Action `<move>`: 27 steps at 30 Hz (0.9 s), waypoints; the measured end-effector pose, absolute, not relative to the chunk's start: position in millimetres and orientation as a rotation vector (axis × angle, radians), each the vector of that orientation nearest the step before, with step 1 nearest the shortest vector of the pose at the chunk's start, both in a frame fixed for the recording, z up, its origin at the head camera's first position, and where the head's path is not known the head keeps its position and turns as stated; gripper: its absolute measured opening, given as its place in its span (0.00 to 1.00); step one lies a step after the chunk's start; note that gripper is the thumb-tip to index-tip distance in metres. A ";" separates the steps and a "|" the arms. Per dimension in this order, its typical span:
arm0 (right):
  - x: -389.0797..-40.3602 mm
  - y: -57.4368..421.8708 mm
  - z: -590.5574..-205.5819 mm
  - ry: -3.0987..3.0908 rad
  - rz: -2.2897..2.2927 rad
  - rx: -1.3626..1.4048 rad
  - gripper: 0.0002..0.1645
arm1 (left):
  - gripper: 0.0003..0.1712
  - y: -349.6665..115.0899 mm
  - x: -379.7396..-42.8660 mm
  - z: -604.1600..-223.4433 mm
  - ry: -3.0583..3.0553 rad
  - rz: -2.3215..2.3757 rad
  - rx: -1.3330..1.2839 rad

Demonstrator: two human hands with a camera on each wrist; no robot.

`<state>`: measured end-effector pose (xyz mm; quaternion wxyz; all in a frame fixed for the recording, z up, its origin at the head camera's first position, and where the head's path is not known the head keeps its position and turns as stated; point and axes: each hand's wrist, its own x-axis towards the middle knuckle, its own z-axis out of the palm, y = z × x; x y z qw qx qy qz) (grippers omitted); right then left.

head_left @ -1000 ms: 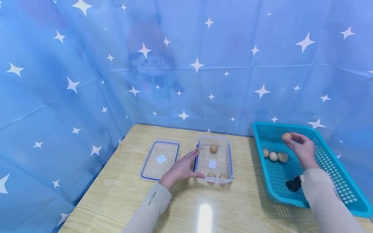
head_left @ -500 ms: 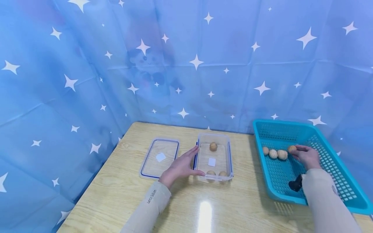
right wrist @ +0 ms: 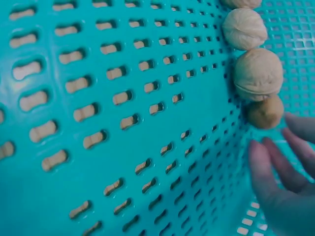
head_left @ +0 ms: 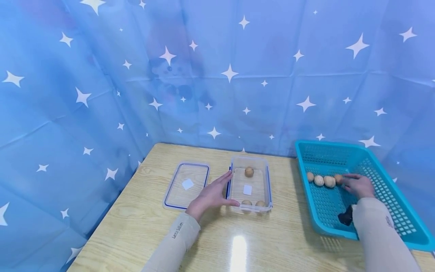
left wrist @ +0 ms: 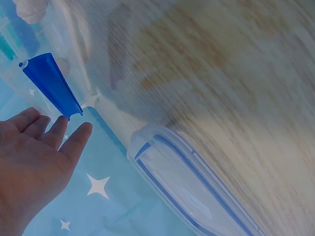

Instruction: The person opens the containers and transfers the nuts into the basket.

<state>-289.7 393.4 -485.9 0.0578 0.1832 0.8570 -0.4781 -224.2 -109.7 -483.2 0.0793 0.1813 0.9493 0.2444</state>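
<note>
In the head view my left hand (head_left: 212, 195) spans the left side of a clear plastic box (head_left: 268, 185), thumb at its near corner and fingers spread. The left wrist view shows those fingers straight beside the blue latch (left wrist: 53, 84). Inside the box lie three walnuts, one at the back (head_left: 249, 172) and two along the near wall. My right hand (head_left: 358, 186) is down in a teal basket (head_left: 310, 215), beside a darker brown walnut (right wrist: 266, 112) at the end of a row. The right wrist view shows its fingers parted, just short of that walnut. Paler walnuts (right wrist: 258, 73) continue the row.
A clear lid with a blue seal (head_left: 187, 185) lies flat on the wooden table (head_left: 136, 226), left of the box. A blue curtain with white stars (head_left: 217, 75) hangs behind the table. The basket's raised rim surrounds the right hand.
My right hand has lowered the brown walnut into the basket, at the right end of the row, and its fingers have come off it. The left hand stays at the box.
</note>
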 end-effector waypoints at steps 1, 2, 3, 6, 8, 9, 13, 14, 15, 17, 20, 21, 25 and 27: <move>-287.8 392.5 -484.3 2.636 -1.432 0.557 0.37 | 0.66 -109.6 -223.7 -483.6 2.839 0.731 0.542; -286.0 391.5 -482.6 2.676 -1.416 0.557 0.37 | 0.66 -109.5 -223.3 -483.7 2.838 0.733 0.542; -284.7 390.7 -480.7 2.711 -1.409 0.558 0.36 | 0.66 -109.5 -222.9 -483.7 2.838 0.734 0.543; -283.3 388.3 -475.3 2.755 -1.465 0.562 0.36 | 0.66 -109.7 -223.0 -483.5 2.846 0.726 0.555; -283.4 386.8 -472.2 2.752 -1.551 0.551 0.34 | 0.66 -109.9 -223.5 -483.1 2.851 0.723 0.566; -283.6 385.7 -470.6 2.743 -1.602 0.546 0.32 | 0.67 -110.0 -223.9 -482.9 2.853 0.720 0.570; -285.0 379.7 -464.7 2.630 -1.907 0.482 0.15 | 0.67 -110.0 -224.9 -481.9 2.852 0.716 0.577; -285.7 377.1 -462.8 2.581 -2.001 0.465 0.11 | 0.67 -110.0 -225.0 -481.7 2.853 0.716 0.577; -286.1 374.3 -460.3 2.535 -2.088 0.440 0.10 | 0.67 -109.9 -225.1 -481.1 2.854 0.718 0.578; -286.9 367.0 -454.1 2.430 -2.263 0.387 0.08 | 0.67 -110.1 -225.2 -480.0 2.854 0.717 0.577; -286.0 351.7 -441.0 2.333 -2.415 0.300 0.09 | 0.67 -110.8 -224.9 -478.8 2.855 0.721 0.572; -285.1 345.8 -435.8 2.315 -2.443 0.270 0.10 | 0.66 -111.2 -224.7 -478.7 2.853 0.721 0.571; -282.1 321.9 -415.6 2.255 -2.492 0.183 0.10 | 0.66 -111.0 -224.1 -480.0 2.853 0.726 0.569; -281.8 311.4 -408.8 2.228 -2.498 0.139 0.11 | 0.66 -110.2 -223.3 -480.8 2.851 0.740 0.567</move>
